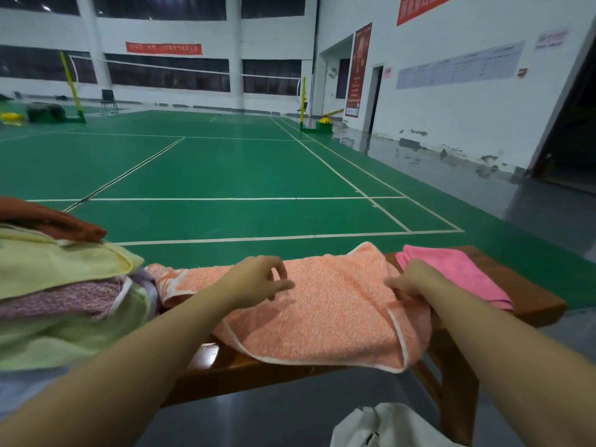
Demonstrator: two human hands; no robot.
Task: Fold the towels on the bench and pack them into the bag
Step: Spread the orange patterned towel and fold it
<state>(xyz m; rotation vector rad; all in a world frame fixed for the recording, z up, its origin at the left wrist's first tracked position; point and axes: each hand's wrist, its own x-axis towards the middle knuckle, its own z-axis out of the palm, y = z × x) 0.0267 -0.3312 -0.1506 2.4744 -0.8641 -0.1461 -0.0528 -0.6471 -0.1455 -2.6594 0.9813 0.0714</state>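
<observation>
While the orange towel [322, 304] is lying across the table [532, 304], overhanging its near edge, the right hand [409, 282] is pinching its right end; the left hand [261, 282] is hovering loosely curled, holding nothing. An uneven pull risks dragging it off.

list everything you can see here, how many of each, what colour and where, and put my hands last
orange towel: one, orange with white edging, spread across the middle of the bench, its near edge hanging over the front
pink towel: one, pink, folded, on the bench's right end
towel pile: one heap, rust, pale yellow, mauve and light green, at the left
bench: one, brown wood, across the foreground
bag: one, white, on the floor below the bench, partly out of frame
court floor: green with white lines, beyond the bench
net posts: two, yellow-green, far side of the court
chair: one, dark, by the far wall
left hand: fingers loosely curled over the orange towel
right hand: pinches the orange towel's right part
</observation>
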